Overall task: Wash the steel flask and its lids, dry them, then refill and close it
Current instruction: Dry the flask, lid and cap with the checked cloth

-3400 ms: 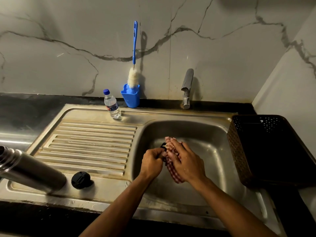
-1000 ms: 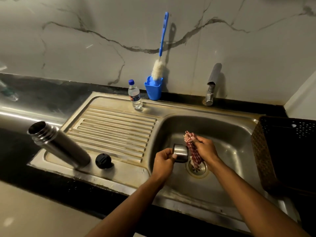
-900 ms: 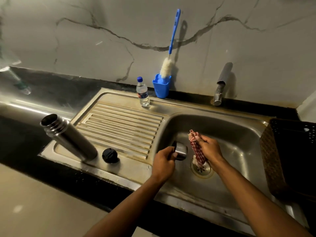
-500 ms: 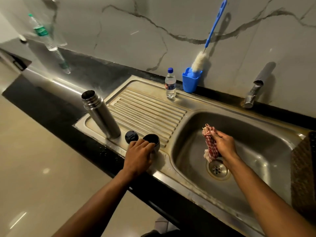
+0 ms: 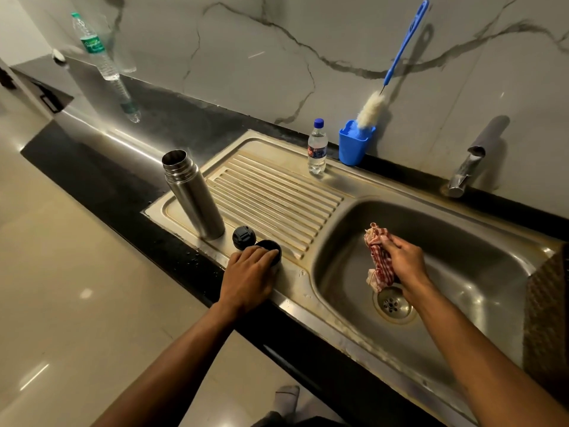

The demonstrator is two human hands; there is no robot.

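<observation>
The left hand (image 5: 250,272) gripped the cup lid (image 5: 270,246) at the bench's front edge; the right hand (image 5: 403,263) clutched the checked cloth (image 5: 380,260).

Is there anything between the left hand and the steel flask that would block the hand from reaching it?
Partly. The black stopper lid stands on the drainboard between the left hand and the base of the steel flask. The hand rests on the cup lid. The flask's upper body is free.
</observation>
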